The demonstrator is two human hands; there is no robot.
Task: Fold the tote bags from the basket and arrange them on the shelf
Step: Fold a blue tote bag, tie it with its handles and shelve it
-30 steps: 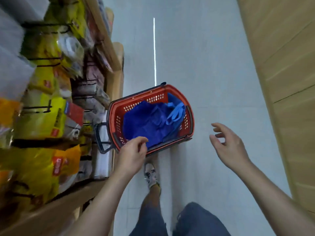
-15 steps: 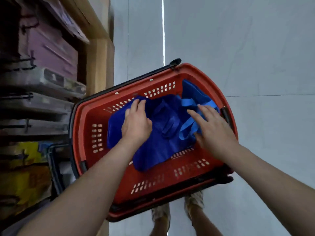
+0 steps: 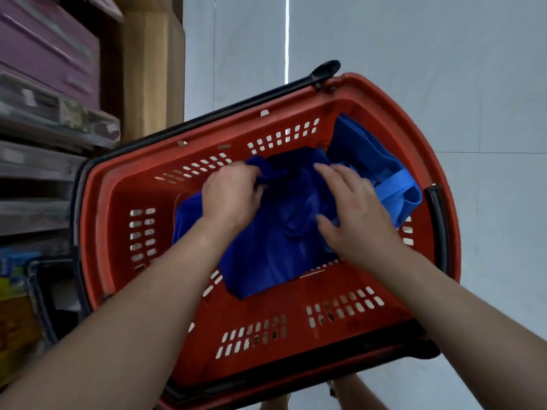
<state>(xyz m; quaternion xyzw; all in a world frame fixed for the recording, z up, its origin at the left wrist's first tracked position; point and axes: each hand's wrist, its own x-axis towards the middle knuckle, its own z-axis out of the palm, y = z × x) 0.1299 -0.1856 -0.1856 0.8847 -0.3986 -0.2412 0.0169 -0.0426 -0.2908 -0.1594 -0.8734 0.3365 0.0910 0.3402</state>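
Blue non-woven cloth fills the middle of the red basket (image 3: 106, 232), which stands on the pale floor (image 3: 414, 69) just beside the shelf (image 3: 148, 69). These are the tote bags (image 3: 272, 247), lying crumpled in a heap, none folded yet and none on the shelf. The left hand (image 3: 229, 196) has its fingers curled round a bunch of cloth at the far edge of the heap and grips it. The right hand (image 3: 353, 216) lies on the cloth with fingers spread and nearly straight, pressing more than holding; whether its thumb has caught a fold I cannot tell. A lighter blue strap (image 3: 396, 184) loops out just beside the right hand, toward the basket's right wall. The step in hand looks like picking one bag out of the heap. The risk, as I judge it, is that the bags are tangled. A lift from the left hand's bunch alone may drag a second bag up with it. The loose strap may also snag on the rim or the black handle (image 3: 438, 226) and jerk the basket, which could tip or slide. A one-sided grip would also leave the bag hanging twisted, making a neat fold harder.
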